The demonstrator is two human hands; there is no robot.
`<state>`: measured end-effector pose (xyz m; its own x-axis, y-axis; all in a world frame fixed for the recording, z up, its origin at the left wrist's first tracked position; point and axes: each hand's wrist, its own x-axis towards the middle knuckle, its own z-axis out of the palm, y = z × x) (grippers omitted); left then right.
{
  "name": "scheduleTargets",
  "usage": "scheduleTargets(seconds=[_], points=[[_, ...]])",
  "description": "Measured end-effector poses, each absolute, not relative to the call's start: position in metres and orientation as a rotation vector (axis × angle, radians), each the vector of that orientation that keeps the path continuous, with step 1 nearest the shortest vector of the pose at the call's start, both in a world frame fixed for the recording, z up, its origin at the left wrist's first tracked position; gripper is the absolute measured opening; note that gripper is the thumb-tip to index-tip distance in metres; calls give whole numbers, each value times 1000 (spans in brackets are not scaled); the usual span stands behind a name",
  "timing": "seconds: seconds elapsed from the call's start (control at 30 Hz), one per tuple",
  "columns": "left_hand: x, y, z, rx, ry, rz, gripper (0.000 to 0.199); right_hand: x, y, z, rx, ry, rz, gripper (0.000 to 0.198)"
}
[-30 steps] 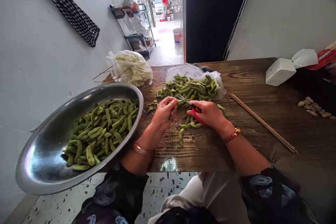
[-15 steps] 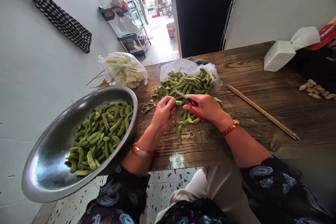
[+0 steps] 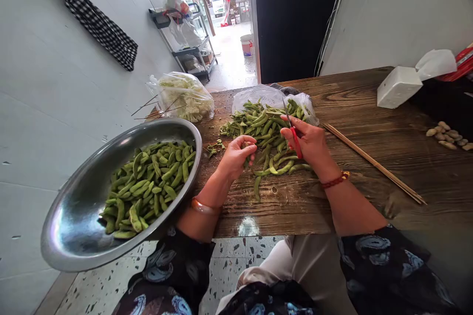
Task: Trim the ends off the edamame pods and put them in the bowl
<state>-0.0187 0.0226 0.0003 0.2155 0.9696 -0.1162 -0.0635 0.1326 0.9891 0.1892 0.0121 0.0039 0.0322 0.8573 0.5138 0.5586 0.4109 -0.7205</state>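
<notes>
My right hand (image 3: pixel 306 145) holds red-handled scissors (image 3: pixel 295 141), their blades pointing up and away over a heap of green edamame pods (image 3: pixel 264 120). To the left of that heap, my left hand (image 3: pixel 236 158) is curled closed above the wooden table. A bit of green, seemingly an edamame pod (image 3: pixel 247 161), shows under its fingers, mostly hidden. Several loose pods (image 3: pixel 283 167) lie between and below the hands. On the left, a large steel bowl (image 3: pixel 70 211) stands tilted with many pods gathered inside. Leafy trimmings (image 3: pixel 215 148) lie between bowl and heap.
Behind the bowl sits a clear bag of cauliflower (image 3: pixel 185 96) with thin sticks beside it. A bundle of wooden skewers (image 3: pixel 375 163) lies on the table (image 3: pixel 354 96) at right. Farther right are a tissue pack (image 3: pixel 399 87) and peanuts (image 3: pixel 449 135).
My right hand has moved away and to the right with the scissors, whose blades now point upward. My left hand has drawn slightly right and nearer; the hands are farther apart. The view has shifted a little.
</notes>
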Motion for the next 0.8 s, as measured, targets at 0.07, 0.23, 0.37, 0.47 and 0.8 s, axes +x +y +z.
scheduleTargets(seconds=[0.07,0.23,0.37,0.47,0.8], points=[[-16,21,-4,1463,1176,1008,13,190,12,4,-1259,-1650,368,50],[-9,16,-10,2172,1354,778,8,189,12,3,-1281,-1695,293,51],[-9,14,-7,2297,1490,479,17,188,12,3,-1300,-1744,232,51],[-14,16,-6,2354,1513,404,11,188,11,4,-1286,-1771,226,51],[-22,17,-4,2424,1611,353,9,185,5,7,-1388,-1925,47,54]])
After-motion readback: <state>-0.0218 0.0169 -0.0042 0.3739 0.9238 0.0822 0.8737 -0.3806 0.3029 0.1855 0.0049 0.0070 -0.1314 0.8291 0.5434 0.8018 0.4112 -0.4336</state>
